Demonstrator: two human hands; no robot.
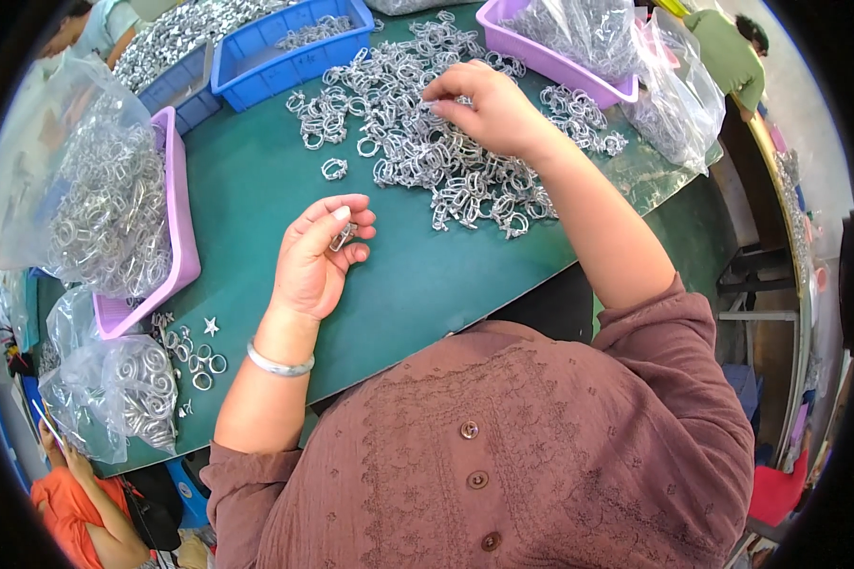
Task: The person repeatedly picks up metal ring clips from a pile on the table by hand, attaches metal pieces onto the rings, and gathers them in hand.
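Silver rings [451,166] lie heaped on your green desk [247,175].
Your left hand [308,256] grips one small ring [343,237] between thumb and fingers, near the heap; your right hand [491,109] curls over the heap, thumb near fingertips, whether pinching anything you cannot tell.

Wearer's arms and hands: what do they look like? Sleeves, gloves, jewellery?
Left hand and right hand ungloved. Left sleeve and right sleeve: reddish-brown cloth, ending near the elbows, forearms bare. Smooth silvery bangle on the left wrist; none visible on the right.
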